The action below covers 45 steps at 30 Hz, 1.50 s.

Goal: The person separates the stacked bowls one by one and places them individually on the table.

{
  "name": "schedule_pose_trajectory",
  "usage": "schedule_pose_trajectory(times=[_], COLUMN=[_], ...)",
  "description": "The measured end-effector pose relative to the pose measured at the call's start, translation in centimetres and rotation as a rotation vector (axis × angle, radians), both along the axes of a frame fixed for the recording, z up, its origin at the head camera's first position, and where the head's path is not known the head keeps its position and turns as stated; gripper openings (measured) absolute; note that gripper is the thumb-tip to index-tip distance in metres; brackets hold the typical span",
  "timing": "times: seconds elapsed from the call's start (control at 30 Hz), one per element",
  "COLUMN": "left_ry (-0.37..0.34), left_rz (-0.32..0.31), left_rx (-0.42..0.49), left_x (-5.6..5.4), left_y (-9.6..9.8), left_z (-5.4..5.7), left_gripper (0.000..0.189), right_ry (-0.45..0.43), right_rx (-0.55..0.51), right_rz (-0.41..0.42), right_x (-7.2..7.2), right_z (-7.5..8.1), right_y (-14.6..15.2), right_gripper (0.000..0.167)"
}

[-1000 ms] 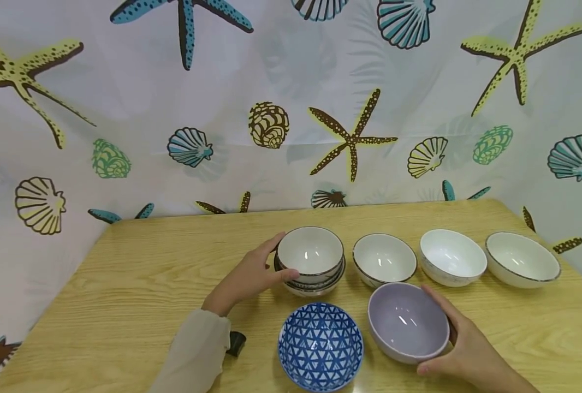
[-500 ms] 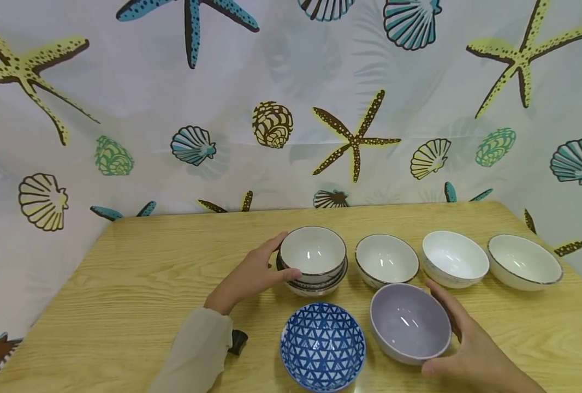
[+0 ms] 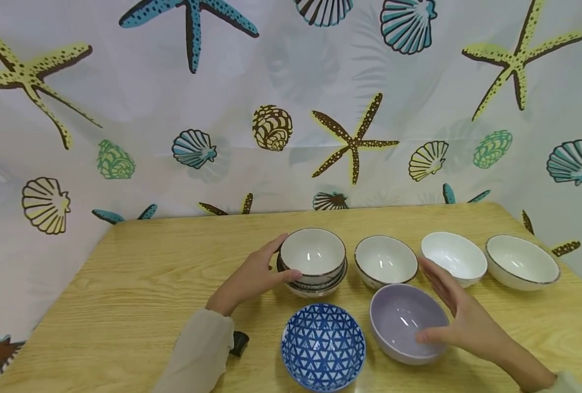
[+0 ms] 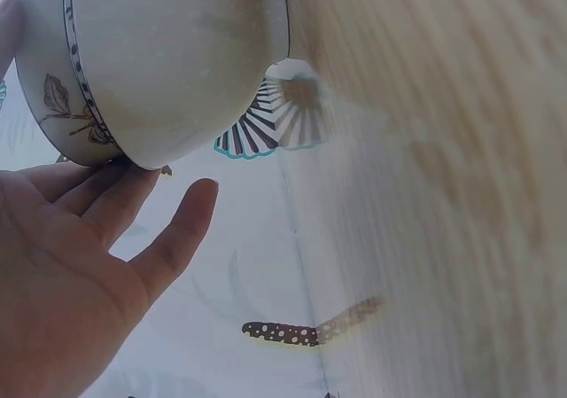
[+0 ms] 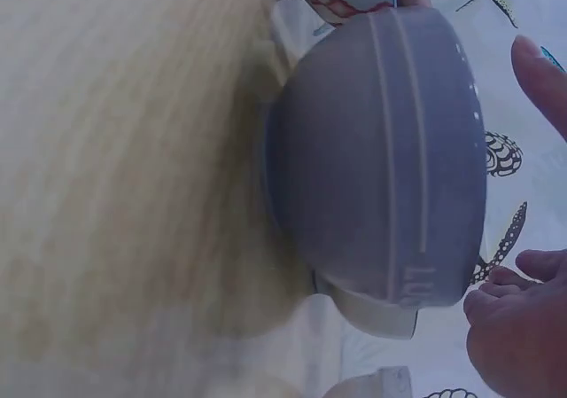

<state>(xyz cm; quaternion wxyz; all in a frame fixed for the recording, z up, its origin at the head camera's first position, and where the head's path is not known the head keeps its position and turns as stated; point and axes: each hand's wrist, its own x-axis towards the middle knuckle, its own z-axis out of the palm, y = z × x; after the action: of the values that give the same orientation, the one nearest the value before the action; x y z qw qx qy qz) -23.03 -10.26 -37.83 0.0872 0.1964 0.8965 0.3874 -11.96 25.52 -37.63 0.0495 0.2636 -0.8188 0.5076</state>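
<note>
At the stack of white dark-rimmed bowls (image 3: pixel 313 251), my left hand (image 3: pixel 251 275) grips the left side, thumb in front and fingers behind. The left wrist view shows that hand (image 4: pixel 80 247) against a bowl (image 4: pixel 177 70) with a leaf-patterned band. My right hand (image 3: pixel 468 319) hovers over the right edge of a lilac bowl (image 3: pixel 401 311), fingers spread and thumb extended above it. In the right wrist view, the lilac bowl (image 5: pixel 381 159) stands on the table, apart from the fingers. A blue bowl with white triangles (image 3: pixel 322 346) stands left of it.
Right of the stack, a white dark-rimmed bowl (image 3: pixel 386 259), a plain white bowl (image 3: pixel 450 254) and an oval white bowl (image 3: pixel 522 262) stand in a row. A small black object (image 3: pixel 239 344) shows beside the left sleeve. A patterned cloth (image 3: pixel 222 180) hangs behind the wooden table (image 3: pixel 138 305).
My right hand has let go of the lilac bowl and risen, moving up and slightly left over its edge. The bowls and my left hand stay in place.
</note>
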Motion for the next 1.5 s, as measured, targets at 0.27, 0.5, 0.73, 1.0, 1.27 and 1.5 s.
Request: schedule_pose_trajectory(times=[0.27,0.5,0.73,1.0,1.27,1.5], left_ry=[0.003,-0.004,0.002,-0.023,-0.029,-0.017], left_rz=[0.008,0.002,-0.002,-0.002,0.003,-0.007], left_rx=[0.003,0.018,0.004,0.014,0.019,0.025], left_x=[0.0,0.0,0.0,0.1,0.0,-0.1], left_y=[-0.1,0.0,-0.2,0.0,0.0,0.1], left_z=[-0.2,-0.4,-0.7,-1.1,-1.0,-0.8], left_gripper=[0.097,0.099,0.105,0.105,0.101,0.097], right_ry=[-0.059,-0.062,-0.105,-0.169,-0.157,-0.149], right_rx=[0.088,0.133,0.191,0.297,0.287,0.296], right_rz=[-0.016,0.010,0.009,0.007,0.028,0.038], right_x=[-2.1,-4.1,-5.9,-7.3,-8.0,-9.2], right_z=[1.6,2.3,3.3,3.9,5.3,5.6], right_y=[-1.6,-3.2,-5.3,-7.0,-7.4,-8.4], right_gripper=[0.109,0.111,0.111,0.115,0.115,0.114])
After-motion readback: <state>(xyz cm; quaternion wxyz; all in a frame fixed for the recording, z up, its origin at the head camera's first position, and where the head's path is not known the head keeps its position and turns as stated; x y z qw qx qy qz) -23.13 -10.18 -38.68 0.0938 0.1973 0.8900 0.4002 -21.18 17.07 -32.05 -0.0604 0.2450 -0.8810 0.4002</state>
